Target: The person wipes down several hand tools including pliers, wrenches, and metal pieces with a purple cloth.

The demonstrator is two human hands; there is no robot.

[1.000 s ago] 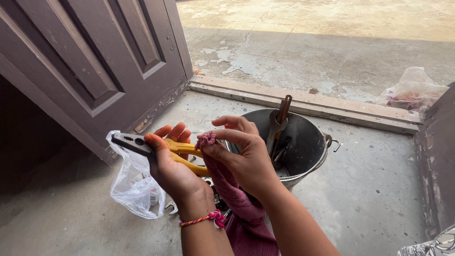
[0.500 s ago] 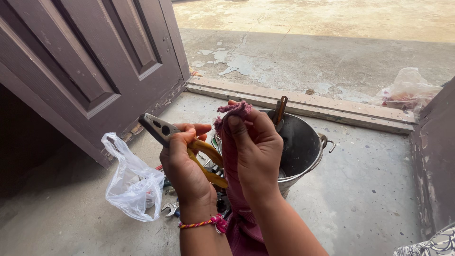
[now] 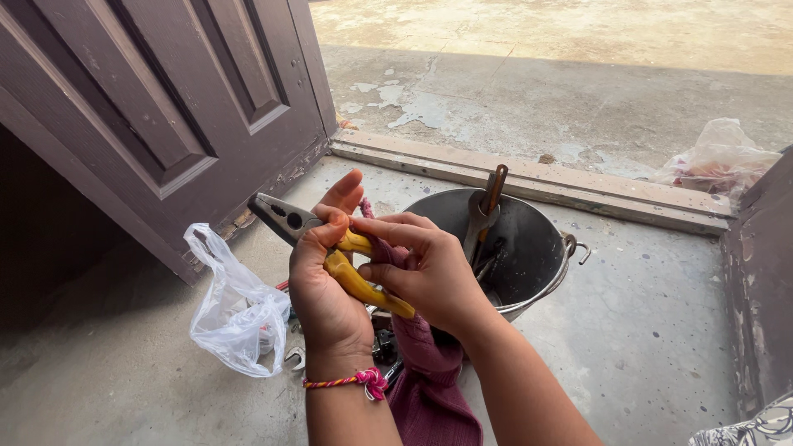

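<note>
While the left hand (image 3: 324, 285) is closed around a pair of pliers (image 3: 330, 252), the grey metal head of the tool points up and away from the bucket (image 3: 541, 248), toward the dark brown door (image 3: 157, 107). The thumb lies across the tool just below its head, the index finger is stretched out straight behind it, and the two yellow handles run down across the palm toward the bucket side. The right hand (image 3: 429, 272) holds a dark pink cloth (image 3: 425, 372) pressed against these yellow handles, with its fingers bent over the upper handle; the cloth hangs down from this hand in front of the bucket and goes out of the picture at the bottom. The bucket is of grey metal, stands on the concrete floor (image 3: 644, 330) directly behind the right hand, and has some wrenches (image 3: 483, 219) standing inside, one with a rusty brown shaft. On the left wrist there is a braided bracelet (image 3: 351, 381) in pink and yellow. On the door side of the bucket a crumpled clear plastic bag (image 3: 235, 310) lies on the floor, and between the bag and the bucket, under the hands, lie some small tools, maybe wrenches, but they are mostly hidden. Behind the bucket runs a pale threshold strip (image 3: 537, 177), and another plastic bag (image 3: 719, 157) lies beyond it.
</note>
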